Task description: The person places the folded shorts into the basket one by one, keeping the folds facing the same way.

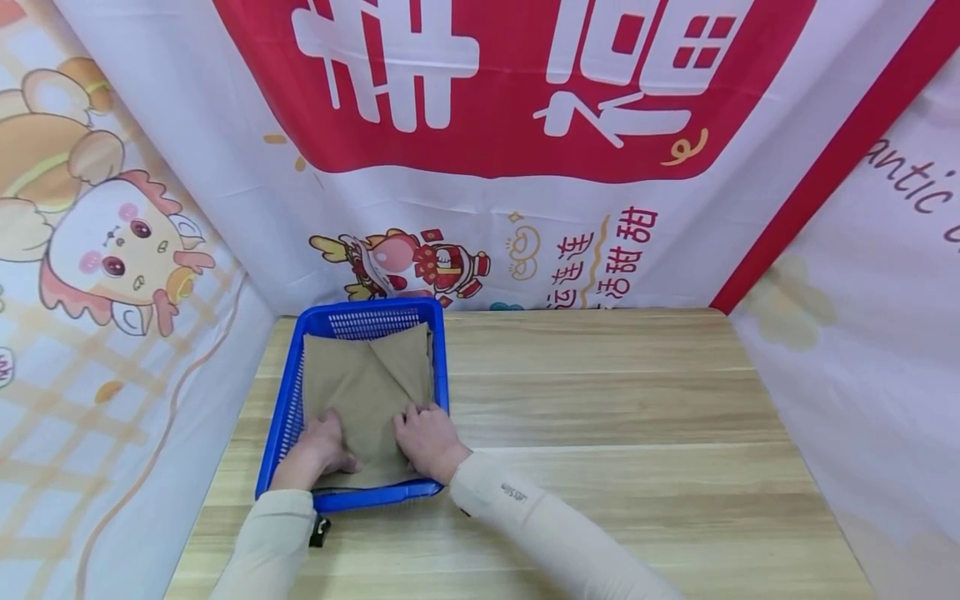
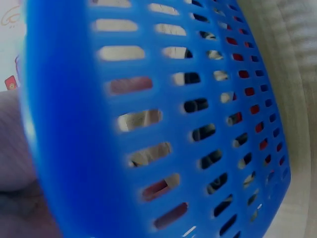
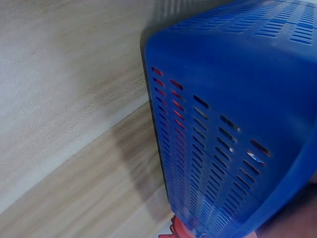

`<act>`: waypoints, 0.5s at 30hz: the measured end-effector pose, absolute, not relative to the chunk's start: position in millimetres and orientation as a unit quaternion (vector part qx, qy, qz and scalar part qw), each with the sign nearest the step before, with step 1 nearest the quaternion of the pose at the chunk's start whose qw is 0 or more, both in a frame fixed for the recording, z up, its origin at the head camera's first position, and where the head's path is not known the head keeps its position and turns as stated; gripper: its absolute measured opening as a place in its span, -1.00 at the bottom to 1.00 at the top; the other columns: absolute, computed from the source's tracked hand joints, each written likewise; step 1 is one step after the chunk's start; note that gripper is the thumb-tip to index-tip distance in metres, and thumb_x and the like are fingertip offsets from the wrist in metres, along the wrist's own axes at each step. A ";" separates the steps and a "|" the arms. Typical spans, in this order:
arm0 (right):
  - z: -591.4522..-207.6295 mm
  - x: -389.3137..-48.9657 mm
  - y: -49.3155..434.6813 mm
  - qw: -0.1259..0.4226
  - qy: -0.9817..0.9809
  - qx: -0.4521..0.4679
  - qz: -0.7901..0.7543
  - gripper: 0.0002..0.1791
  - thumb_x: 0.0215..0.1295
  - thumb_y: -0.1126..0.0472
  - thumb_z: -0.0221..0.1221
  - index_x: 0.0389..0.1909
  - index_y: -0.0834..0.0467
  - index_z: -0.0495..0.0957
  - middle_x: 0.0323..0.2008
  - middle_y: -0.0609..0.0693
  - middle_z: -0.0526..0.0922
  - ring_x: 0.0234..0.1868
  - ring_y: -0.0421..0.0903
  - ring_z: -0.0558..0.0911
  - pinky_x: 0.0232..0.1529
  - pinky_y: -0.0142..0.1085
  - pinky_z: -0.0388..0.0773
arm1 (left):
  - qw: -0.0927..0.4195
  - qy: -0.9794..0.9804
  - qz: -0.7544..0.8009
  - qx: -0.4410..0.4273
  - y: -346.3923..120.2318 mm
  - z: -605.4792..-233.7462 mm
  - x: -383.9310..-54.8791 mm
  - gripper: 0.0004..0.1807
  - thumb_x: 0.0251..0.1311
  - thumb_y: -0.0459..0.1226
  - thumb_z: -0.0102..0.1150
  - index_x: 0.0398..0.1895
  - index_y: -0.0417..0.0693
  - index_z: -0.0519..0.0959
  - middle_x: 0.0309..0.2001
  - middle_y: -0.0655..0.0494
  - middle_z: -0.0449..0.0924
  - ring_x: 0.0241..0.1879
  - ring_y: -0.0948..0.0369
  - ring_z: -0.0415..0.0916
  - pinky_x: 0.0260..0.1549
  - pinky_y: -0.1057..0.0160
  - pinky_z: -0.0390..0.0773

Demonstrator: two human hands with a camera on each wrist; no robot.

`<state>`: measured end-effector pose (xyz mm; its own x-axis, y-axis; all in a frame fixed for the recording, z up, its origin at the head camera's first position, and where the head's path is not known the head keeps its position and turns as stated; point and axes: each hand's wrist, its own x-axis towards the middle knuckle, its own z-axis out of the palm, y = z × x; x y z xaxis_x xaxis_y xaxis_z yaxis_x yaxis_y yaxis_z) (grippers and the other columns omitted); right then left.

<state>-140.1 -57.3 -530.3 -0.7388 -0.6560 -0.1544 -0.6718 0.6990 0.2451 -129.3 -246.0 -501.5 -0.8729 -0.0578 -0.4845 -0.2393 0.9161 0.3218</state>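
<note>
A khaki-brown folded cloth [image 1: 363, 375] lies in a blue plastic basket [image 1: 441, 350], spread over most of its inside. The person's left hand [image 1: 322, 446] reaches over the near left part of the basket and rests on the cloth, thumb toward the middle. On the near right side the right hand [image 1: 429, 440] touches the cloth, its fingers bent and their tips hidden. A crease runs from the cloth's far edge toward this hand. Through slots in the basket wall [image 2: 208, 119], red, black and pale things show in the left wrist view.
The basket stands on a light wood-grain table [image 1: 600, 417], near its back left corner. Printed fabric walls [image 1: 495, 242] enclose the back and both sides. A small black object [image 1: 319, 532] lies by the basket's near left corner.
</note>
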 end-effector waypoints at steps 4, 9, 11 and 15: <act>-529.4 -139.8 -55.3 0.028 0.924 -0.359 0.128 -0.36 0.11 -0.32 0.40 0.04 0.01 0.53 -0.11 -0.08 0.60 -0.16 -0.18 0.64 -0.17 -0.32 0.52 | 0.240 0.949 0.190 -0.073 -246.3 -500.5 -129.1 0.12 -0.05 -0.22 0.61 0.38 -0.61 0.06 0.20 -0.75 0.15 0.20 -0.49 0.27 0.15 -0.33 0.37; -519.0 -138.1 -48.9 0.034 0.923 -0.373 0.086 -0.44 0.18 -0.23 0.39 0.03 0.03 0.54 -0.11 -0.07 0.59 -0.09 -0.15 0.62 -0.04 -0.30 0.50 | 0.240 0.950 0.192 -0.062 -251.4 -497.1 -124.4 0.15 0.00 -0.17 0.58 0.43 -0.59 0.03 0.27 -0.76 0.08 0.25 -0.50 0.22 0.18 -0.35 0.34; -513.6 -137.6 -44.6 0.034 0.923 -0.379 0.060 -0.49 0.22 -0.20 0.37 0.03 0.03 0.54 -0.09 -0.07 0.60 -0.03 -0.13 0.60 0.06 -0.27 0.49 | 0.241 0.950 0.187 -0.060 -252.9 -493.2 -122.1 0.17 0.02 -0.14 0.56 0.47 -0.56 0.00 0.31 -0.75 0.04 0.28 -0.51 0.18 0.20 -0.37 0.32; -503.8 -138.8 -31.8 0.023 0.922 -0.385 -0.004 -0.50 0.33 -0.18 0.28 0.13 0.04 0.55 0.01 -0.06 0.61 0.09 -0.08 0.56 0.27 -0.21 0.40 | 0.235 0.955 0.170 -0.057 -252.6 -482.0 -118.5 0.16 0.09 -0.10 0.51 0.51 -0.51 -0.03 0.37 -0.70 0.02 0.31 -0.52 0.12 0.19 -0.42 0.28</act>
